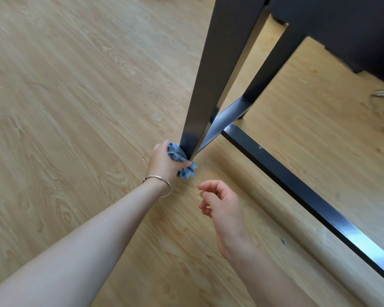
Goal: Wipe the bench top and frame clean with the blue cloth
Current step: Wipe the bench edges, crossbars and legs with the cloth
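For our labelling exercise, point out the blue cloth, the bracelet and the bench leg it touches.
blue cloth (176, 154): head view, bunched fold by leg.
bracelet (157, 177): head view, top of band.
bench leg (213, 74): head view, mid front face.

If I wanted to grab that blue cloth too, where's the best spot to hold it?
Pinch the loose bunch of the blue cloth that pokes out below the left hand's thumb, coming from the right, where the empty right hand is. The rest is balled up in the left hand and pressed against the foot of the black bench leg, so only that end is free.
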